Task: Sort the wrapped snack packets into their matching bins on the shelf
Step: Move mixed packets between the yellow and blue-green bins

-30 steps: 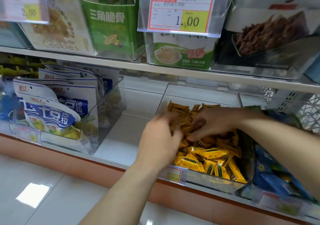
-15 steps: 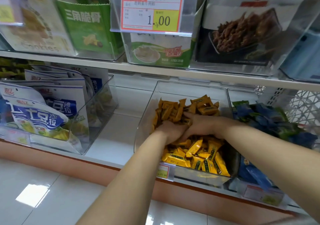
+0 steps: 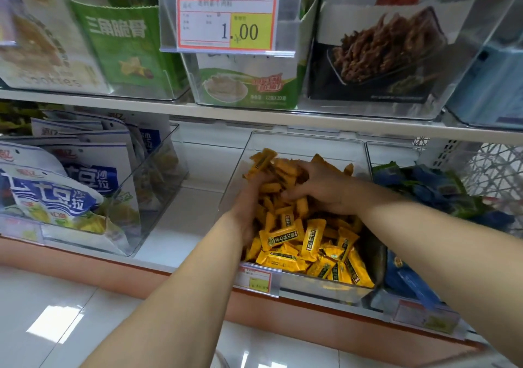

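Centrally on white shelf (image 3: 181, 226), clear bin (image 3: 311, 139) heaped with yellow snack packets (image 3: 285, 239); right hand (image 3: 325, 189) deep in pile, fingers curled round a bunch; left hand (image 3: 249, 207) beside it against packets, blurred, grip impossible to tell.

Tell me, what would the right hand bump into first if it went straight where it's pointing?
Most likely the packets: the right hand points left into their heap, its fingers among them. The left hand lies just beyond, though depth is hard to judge.
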`<action>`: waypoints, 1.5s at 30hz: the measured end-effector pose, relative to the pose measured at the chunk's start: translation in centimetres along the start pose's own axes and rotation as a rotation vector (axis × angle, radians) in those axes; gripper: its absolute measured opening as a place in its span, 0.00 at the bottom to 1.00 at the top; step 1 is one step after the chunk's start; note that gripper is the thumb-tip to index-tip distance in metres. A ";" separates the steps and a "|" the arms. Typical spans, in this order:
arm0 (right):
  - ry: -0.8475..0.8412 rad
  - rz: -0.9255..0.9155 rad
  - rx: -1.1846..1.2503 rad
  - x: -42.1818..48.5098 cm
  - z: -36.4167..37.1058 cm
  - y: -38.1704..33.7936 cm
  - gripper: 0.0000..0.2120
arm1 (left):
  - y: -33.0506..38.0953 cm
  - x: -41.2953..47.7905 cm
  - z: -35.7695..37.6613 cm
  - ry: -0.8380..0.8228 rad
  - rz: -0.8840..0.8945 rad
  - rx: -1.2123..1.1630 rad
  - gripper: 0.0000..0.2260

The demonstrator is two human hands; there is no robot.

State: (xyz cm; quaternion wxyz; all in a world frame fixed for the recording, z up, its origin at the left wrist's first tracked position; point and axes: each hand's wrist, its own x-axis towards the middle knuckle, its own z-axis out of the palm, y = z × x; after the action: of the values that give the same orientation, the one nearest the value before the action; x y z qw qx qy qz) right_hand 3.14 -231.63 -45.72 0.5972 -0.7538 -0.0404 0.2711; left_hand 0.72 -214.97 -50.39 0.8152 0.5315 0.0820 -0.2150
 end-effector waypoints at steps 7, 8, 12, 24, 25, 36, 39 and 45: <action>0.027 0.018 0.169 -2.5 -2.1 -0.7 0.22 | 2.3 -1.8 1.3 -0.172 0.003 -0.222 0.26; 0.073 0.031 0.191 -2.9 -2.2 -1.2 0.29 | 2.5 -2.1 1.4 -0.158 0.014 -0.211 0.26; 0.001 -0.046 0.064 -4.2 -2.7 -0.8 0.16 | 3.0 -3.2 1.4 -0.030 0.077 -0.171 0.25; 0.632 -0.199 -0.906 -11.9 -4.7 3.7 0.24 | 2.1 -2.8 5.9 0.148 0.514 0.908 0.07; 0.594 -0.156 -0.865 -12.4 -4.8 4.0 0.25 | 1.6 -2.3 7.1 0.075 0.515 0.957 0.05; 0.496 -0.149 -0.845 -13.3 -4.8 6.4 0.34 | 0.2 2.9 8.7 0.052 0.003 1.732 0.44; 0.488 -0.161 -0.860 -13.3 -4.9 6.4 0.33 | -0.2 3.8 9.0 0.013 -0.089 1.806 0.46; 0.483 -0.173 -0.853 -13.1 -5.0 6.4 0.35 | -0.5 5.0 8.3 0.014 -0.162 1.507 0.50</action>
State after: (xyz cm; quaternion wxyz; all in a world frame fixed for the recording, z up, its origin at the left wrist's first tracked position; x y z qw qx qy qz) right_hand -7.37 -242.91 -46.17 0.2484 -0.9661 -0.0706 -0.0028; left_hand 4.22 -223.96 -49.09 0.2123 0.9385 -0.0432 -0.2689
